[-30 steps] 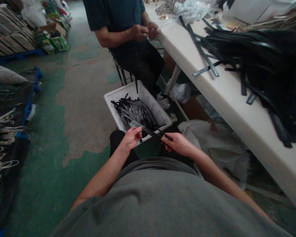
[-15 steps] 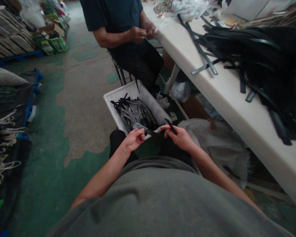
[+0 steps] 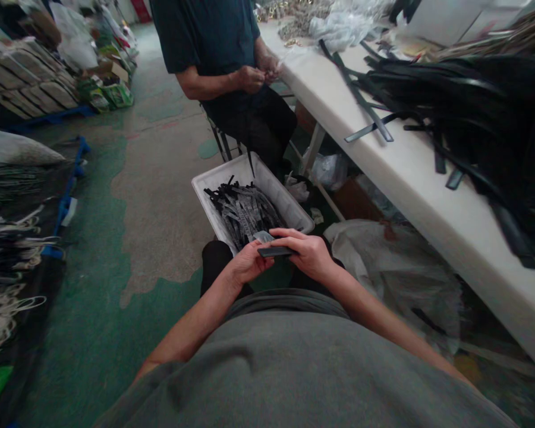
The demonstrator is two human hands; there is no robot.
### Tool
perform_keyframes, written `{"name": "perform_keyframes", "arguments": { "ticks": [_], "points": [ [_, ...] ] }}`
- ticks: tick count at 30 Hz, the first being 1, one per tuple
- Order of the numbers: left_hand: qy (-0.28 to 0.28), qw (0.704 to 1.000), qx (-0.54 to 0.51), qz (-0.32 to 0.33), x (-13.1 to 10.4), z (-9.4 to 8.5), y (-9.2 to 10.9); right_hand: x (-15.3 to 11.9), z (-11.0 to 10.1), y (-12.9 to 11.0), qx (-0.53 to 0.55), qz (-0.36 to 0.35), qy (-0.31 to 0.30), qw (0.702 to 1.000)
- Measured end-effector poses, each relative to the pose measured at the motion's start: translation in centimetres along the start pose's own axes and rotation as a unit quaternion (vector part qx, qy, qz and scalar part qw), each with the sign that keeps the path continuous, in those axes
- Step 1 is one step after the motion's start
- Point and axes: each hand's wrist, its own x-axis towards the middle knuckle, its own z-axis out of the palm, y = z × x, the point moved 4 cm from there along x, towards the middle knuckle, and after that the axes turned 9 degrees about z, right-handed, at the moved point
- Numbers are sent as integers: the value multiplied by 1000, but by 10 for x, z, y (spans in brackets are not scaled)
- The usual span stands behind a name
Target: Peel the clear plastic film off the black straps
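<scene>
A short black strip (image 3: 276,252) lies across the space between my two hands, above my lap. My left hand (image 3: 251,261) has its fingers closed at the strip's left end. Around its right end my right hand (image 3: 310,252) is closed, with its fingers reaching over toward my left hand. A small greyish, clear-looking piece (image 3: 264,236) shows just above my left fingertips. Right beyond my hands stands a white bin (image 3: 305,223) holding many black and grey strips (image 3: 245,208).
Across the bin sits a person (image 3: 209,35) with both hands together at the table corner. A long white table (image 3: 410,172) at the right bears a heap of black strips (image 3: 472,107). Plastic sacking (image 3: 383,255) lies under it. Pallets with bundles (image 3: 27,77) line the left.
My hands have come together. The strip in my right hand has swung from upright to nearly level and now reaches my left hand. The view has shifted slightly.
</scene>
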Motion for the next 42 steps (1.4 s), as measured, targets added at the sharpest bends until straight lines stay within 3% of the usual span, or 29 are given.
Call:
{"name": "perform_keyframes", "arguments": {
  "ticks": [3, 5, 9, 13, 16, 19, 23, 27, 31, 36, 40, 42],
  "points": [
    [-49, 999, -9, -3, 3, 4, 7, -5, -12, -4, 25, -20, 7, 999],
    [-41, 999, -25, 7, 11, 1, 18, -13, -20, -4, 29, 6, -12, 999],
    [62, 995, -26, 80, 45, -19, 64, -40, -22, 0, 59, 81, -145, 984],
    [160, 967, -13, 196, 68, -34, 117, -63, -1, 7, 102, 131, -238, 957],
    [166, 950, 27, 264, 66, -32, 130, -63, 16, 10, 153, 147, -263, 941],
    [95, 953, 118, 264, 53, -22, 106, -43, 16, 12, 238, 158, -206, 936],
    [0, 945, 261, 197, 26, -22, 50, -5, -12, 26, 305, 225, -44, 924],
    [-66, 921, 364, 120, 0, -31, 11, 21, -37, 39, 356, 257, 44, 898],
    [-103, 894, 423, 105, -14, -29, 3, 29, -35, 52, 415, 273, 46, 867],
    [-140, 870, 467, 76, -20, -31, -2, 29, -30, 59, 501, 209, 22, 840],
    [-142, 873, 466, 36, -20, -40, -5, 28, -42, 54, 475, 197, 52, 856],
    [-142, 878, 454, 46, -19, -37, 0, 27, -44, 45, 436, 204, 53, 875]
  ]
}}
